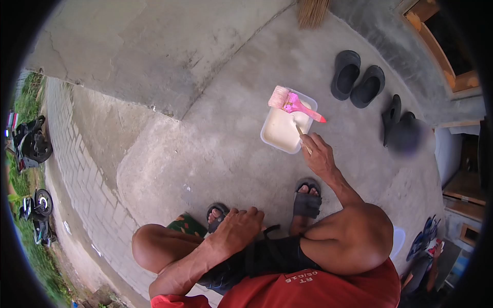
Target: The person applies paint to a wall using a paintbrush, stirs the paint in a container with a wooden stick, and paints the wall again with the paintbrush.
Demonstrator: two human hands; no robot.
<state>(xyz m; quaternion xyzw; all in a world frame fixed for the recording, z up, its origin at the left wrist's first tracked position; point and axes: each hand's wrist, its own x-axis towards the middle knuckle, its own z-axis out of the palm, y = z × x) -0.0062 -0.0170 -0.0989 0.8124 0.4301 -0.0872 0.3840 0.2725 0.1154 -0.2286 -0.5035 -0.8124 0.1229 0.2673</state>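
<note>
A shallow translucent plastic tub on the concrete floor holds off-white liquid that looks like paint. Across its far rim lies a wide paintbrush with a pink handle and paint-coated bristles. My right hand is closed on a thin wooden stick, whose far end dips into the liquid near the brush. Over my bent left leg hangs my left hand, fingers loosely bent and slightly apart, with no object visible in it. Its palm side is hidden.
Black clogs stand beyond the tub, with more dark footwear near the wall. Broom bristles show at the top. A raised concrete slab lies left of the tub. Motorbikes are parked past the paving. Blue sandals lie right.
</note>
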